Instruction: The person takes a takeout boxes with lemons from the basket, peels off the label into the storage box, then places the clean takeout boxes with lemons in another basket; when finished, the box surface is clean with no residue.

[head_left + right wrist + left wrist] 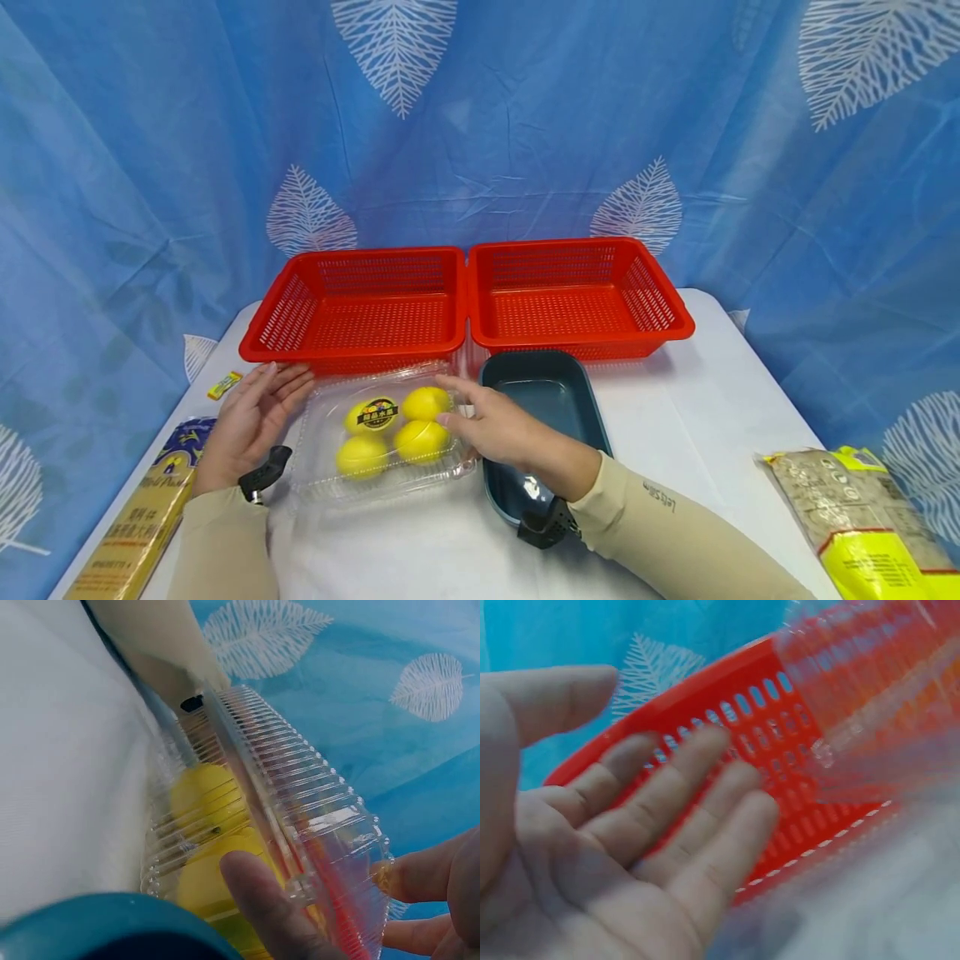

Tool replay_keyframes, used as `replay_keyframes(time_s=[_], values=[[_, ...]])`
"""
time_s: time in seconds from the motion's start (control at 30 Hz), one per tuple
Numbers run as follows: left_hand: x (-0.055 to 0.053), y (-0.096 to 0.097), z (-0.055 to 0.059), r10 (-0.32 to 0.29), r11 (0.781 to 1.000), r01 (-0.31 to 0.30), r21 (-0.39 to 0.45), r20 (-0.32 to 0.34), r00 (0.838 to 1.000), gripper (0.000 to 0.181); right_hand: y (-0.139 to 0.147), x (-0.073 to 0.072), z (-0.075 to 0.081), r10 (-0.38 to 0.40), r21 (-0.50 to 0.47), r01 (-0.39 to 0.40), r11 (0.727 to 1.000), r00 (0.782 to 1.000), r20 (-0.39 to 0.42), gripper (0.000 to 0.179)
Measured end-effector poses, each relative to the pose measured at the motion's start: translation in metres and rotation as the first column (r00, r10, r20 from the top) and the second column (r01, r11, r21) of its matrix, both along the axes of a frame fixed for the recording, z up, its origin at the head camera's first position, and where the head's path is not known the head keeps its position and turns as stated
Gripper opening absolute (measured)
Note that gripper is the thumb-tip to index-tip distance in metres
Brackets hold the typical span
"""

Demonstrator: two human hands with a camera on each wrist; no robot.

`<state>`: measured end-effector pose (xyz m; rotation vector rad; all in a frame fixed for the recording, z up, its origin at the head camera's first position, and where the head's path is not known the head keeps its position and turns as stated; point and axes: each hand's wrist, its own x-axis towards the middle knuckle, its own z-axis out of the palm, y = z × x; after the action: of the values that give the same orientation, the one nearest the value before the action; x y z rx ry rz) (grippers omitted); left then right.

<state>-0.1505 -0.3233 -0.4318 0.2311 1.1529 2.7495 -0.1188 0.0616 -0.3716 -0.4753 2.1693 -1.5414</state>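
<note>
A clear plastic clamshell box [322,433] with a round label on its lid lies on the table, and several yellow lemons [362,457] show through it. My right hand [498,425] is at the box's right side; in the right wrist view its thumb [262,900] and fingers spread around the box's edge, pinching it. Beside the box's left end is my left hand [251,421], palm turned inward, its fingers [720,862] relaxed and holding nothing. Under the right forearm stands a dark teal tray [581,392], partly covered by it.
Two red plastic baskets [352,333] [570,337] stand side by side behind the box. At the left lie a spaghetti packet [138,533] and a small yellow-green wrapped piece [224,385]. A clear bag with yellow labels [840,500] lies at the right edge. A blue curtain [510,125] hangs behind.
</note>
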Motion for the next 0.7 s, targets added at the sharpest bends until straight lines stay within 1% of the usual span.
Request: replay_keyframes(time_s=[0.07, 0.1, 0.13, 0.17, 0.23, 0.27, 0.33, 0.4, 0.47, 0.5, 0.53, 0.6, 0.63, 0.7], values=[[0.001, -0.004, 0.003, -0.019, 0.997, 0.019, -0.072, 0.001, 1.0, 0.031, -0.001, 0.001, 0.0, 0.003, -0.007, -0.003, 1.0, 1.0, 0.016, 0.062], [0.002, -0.005, 0.005, -0.021, 0.991, 0.021, -0.134, 0.004, 1.0, 0.031, -0.001, 0.001, 0.0, 0.005, -0.01, -0.004, 1.0, 1.0, 0.026, 0.063], [0.004, -0.006, 0.006, -0.02, 0.978, 0.021, -0.207, 0.009, 1.0, 0.032, -0.002, 0.001, 0.0, 0.007, -0.013, -0.006, 1.0, 0.999, 0.035, 0.064], [0.004, -0.006, 0.008, -0.02, 0.958, 0.023, -0.286, 0.013, 1.0, 0.033, -0.002, 0.002, 0.0, 0.008, -0.014, -0.008, 1.0, 0.999, 0.041, 0.065], [0.006, -0.006, 0.011, -0.034, 0.899, 0.035, -0.436, 0.012, 0.999, 0.035, -0.003, 0.002, -0.001, 0.014, -0.022, -0.013, 1.0, 0.998, 0.057, 0.066], [0.007, -0.006, 0.012, -0.045, 0.863, 0.043, -0.504, 0.007, 0.999, 0.037, -0.003, 0.003, -0.002, 0.016, -0.022, -0.015, 1.0, 0.998, 0.062, 0.067], [0.01, -0.004, 0.015, -0.077, 0.777, 0.055, -0.627, -0.007, 0.997, 0.043, -0.003, 0.003, -0.002, 0.024, -0.029, -0.022, 0.999, 0.997, 0.075, 0.07], [0.013, -0.002, 0.018, -0.108, 0.703, 0.065, -0.708, -0.016, 0.994, 0.048, -0.004, 0.003, -0.003, 0.029, -0.039, -0.026, 0.999, 0.996, 0.088, 0.072], [0.017, 0.0, 0.019, -0.139, 0.64, 0.075, -0.765, -0.019, 0.99, 0.055, -0.005, 0.004, -0.004, 0.03, -0.044, -0.026, 0.999, 0.995, 0.099, 0.075], [0.02, 0.002, 0.02, -0.142, 0.598, 0.075, -0.798, -0.013, 0.99, 0.06, -0.005, 0.004, -0.004, 0.031, -0.047, -0.027, 0.999, 0.994, 0.105, 0.075], [0.024, 0.003, 0.02, -0.144, 0.564, 0.076, -0.822, -0.007, 0.99, 0.064, -0.005, 0.004, -0.004, 0.031, -0.049, -0.026, 0.998, 0.993, 0.11, 0.076], [0.031, 0.005, 0.02, -0.149, 0.533, 0.081, -0.842, 0.001, 0.989, 0.072, -0.005, 0.004, -0.004, 0.03, -0.043, -0.025, 0.999, 0.993, 0.114, 0.076], [0.034, 0.006, 0.019, -0.152, 0.524, 0.084, -0.848, 0.004, 0.988, 0.075, -0.006, 0.004, -0.004, 0.031, -0.045, -0.026, 0.999, 0.992, 0.12, 0.077], [0.04, 0.007, 0.017, -0.155, 0.518, 0.09, -0.851, 0.01, 0.988, 0.079, -0.006, 0.004, -0.004, 0.033, -0.041, -0.028, 0.999, 0.992, 0.124, 0.078]])
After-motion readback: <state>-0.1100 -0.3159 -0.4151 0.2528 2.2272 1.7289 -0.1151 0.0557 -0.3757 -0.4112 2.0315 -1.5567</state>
